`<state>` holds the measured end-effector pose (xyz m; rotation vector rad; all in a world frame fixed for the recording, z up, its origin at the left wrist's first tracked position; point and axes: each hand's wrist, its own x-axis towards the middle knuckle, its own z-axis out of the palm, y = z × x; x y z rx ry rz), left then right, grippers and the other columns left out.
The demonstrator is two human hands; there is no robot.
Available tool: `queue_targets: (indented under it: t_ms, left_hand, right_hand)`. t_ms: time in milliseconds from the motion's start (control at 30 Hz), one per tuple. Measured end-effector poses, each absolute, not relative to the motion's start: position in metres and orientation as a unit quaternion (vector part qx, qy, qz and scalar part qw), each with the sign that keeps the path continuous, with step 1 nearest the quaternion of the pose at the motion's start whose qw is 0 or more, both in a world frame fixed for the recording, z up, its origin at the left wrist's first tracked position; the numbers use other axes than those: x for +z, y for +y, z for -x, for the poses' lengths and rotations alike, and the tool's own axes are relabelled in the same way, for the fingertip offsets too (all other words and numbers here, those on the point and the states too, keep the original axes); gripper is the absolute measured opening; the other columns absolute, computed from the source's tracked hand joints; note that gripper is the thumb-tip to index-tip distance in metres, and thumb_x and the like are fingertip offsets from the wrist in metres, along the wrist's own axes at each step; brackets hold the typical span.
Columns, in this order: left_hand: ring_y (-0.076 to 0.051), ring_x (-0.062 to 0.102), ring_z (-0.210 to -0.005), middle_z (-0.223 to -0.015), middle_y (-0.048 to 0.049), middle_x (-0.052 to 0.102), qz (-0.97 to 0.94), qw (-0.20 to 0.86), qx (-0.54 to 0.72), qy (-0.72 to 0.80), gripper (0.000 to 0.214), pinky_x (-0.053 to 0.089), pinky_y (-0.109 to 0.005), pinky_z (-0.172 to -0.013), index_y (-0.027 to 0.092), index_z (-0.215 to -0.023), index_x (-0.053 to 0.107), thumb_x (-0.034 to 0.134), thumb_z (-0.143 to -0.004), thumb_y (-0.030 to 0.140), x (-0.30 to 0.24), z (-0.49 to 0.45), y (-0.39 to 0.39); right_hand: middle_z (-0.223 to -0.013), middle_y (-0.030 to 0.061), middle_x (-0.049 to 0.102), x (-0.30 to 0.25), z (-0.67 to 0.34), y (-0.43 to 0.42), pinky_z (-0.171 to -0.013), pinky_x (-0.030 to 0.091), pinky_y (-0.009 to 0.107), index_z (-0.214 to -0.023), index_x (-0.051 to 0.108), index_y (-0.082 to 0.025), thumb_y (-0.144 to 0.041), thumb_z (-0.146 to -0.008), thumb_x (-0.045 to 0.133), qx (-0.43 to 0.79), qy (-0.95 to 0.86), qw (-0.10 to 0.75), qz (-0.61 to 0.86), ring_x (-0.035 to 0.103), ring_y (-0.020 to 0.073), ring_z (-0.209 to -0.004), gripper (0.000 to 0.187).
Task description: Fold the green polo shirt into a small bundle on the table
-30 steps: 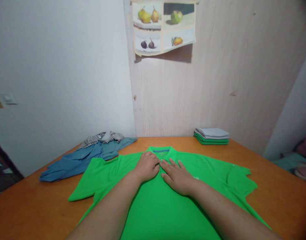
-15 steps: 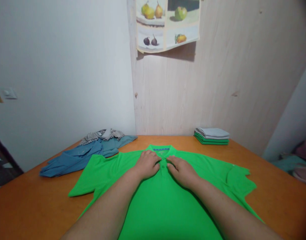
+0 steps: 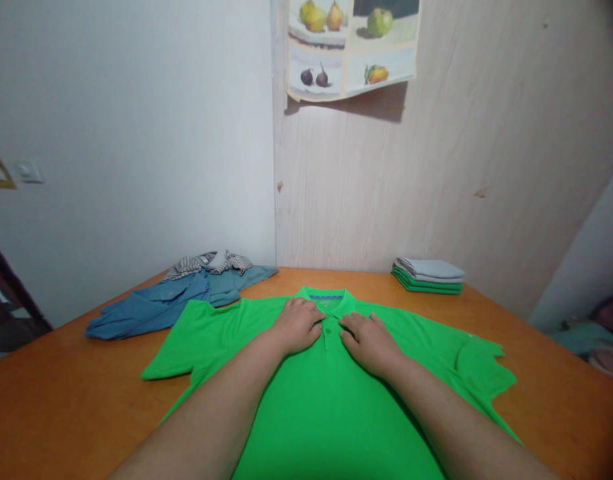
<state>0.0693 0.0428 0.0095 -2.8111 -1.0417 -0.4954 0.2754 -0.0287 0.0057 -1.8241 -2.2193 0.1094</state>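
A bright green polo shirt (image 3: 316,400) lies spread face up on the orange wooden table (image 3: 61,400), collar away from me. My left hand (image 3: 299,325) rests just left of the button placket below the collar, fingers curled and pinching the fabric edge. On the other side of the placket, my right hand (image 3: 369,340) has its fingers bent onto the cloth. A green button (image 3: 328,331) shows between the two hands.
A blue shirt (image 3: 156,308) with a striped garment (image 3: 206,263) on it lies at the back left. A folded stack of grey and green shirts (image 3: 429,275) sits at the back right by the wood-panel wall. A fruit poster (image 3: 351,47) hangs above.
My right hand went from lying flat across the placket to curled beside it, leaving the button exposed. The view has tilted slightly; the left hand has barely moved.
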Motion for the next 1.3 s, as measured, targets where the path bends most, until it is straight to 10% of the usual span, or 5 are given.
queue_targets:
  t_ms: [733, 1300]
  left_hand:
    - [-0.029, 0.059, -0.106, -0.112, -0.0069, 0.067, 0.923, 0.05, -0.149, -0.35, 0.035, 0.043, -0.046, -0.094, 0.03, -0.123, 0.068, 0.051, -0.093, 0.035, 0.007, -0.069, 0.045]
    - [-0.028, 0.037, -0.144, -0.154, -0.0081, 0.045, 0.945, -0.004, -0.123, -0.303, 0.044, 0.028, -0.053, -0.116, 0.023, -0.14, 0.056, 0.038, -0.102, 0.039, -0.003, -0.078, 0.047]
  right_hand:
    - [-0.127, 0.0081, 0.069, 0.004, -0.276, -0.028, -0.116, 0.025, 0.048, -0.126, 0.066, -0.023, -0.035, -0.097, 0.041, 0.011, -0.749, 0.168, 0.641, 0.061, 0.0252, -0.119, 0.039]
    - [-0.151, 0.018, 0.046, -0.01, -0.28, -0.018, -0.117, 0.029, 0.051, -0.143, 0.052, -0.011, -0.036, -0.099, 0.038, 0.007, -0.745, 0.122, 0.655, 0.04, 0.0315, -0.142, 0.053]
